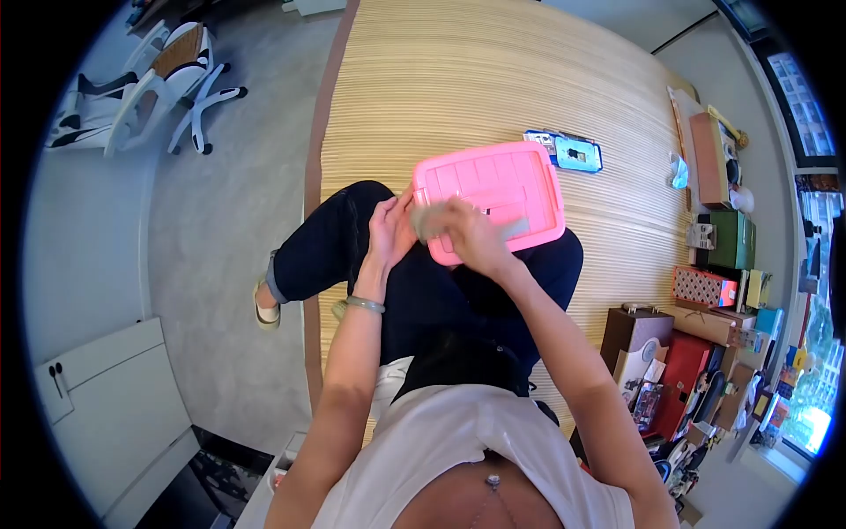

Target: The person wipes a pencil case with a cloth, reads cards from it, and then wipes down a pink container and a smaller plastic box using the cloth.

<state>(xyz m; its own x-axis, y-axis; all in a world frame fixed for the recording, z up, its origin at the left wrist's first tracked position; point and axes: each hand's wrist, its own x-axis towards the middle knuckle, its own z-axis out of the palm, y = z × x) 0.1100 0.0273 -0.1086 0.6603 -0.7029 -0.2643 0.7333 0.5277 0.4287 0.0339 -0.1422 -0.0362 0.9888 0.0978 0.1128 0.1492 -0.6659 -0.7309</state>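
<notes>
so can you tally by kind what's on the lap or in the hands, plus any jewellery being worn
Pink plastic storage box: 1
Grey-green cloth: 1 (blurred, seemingly one piece)
Bangle: 1
Pendant necklace: 1
Total: 4

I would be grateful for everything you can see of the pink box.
The pink box looks plastic, rectangular with rounded corners. Its lid, moulded with panels and what look like side clips, looks closed. It sits askew, apparently on the thighs. The left hand touches its left edge; the right hand holds a blurred greyish cloth over the lid. Its inside is hidden.
</notes>
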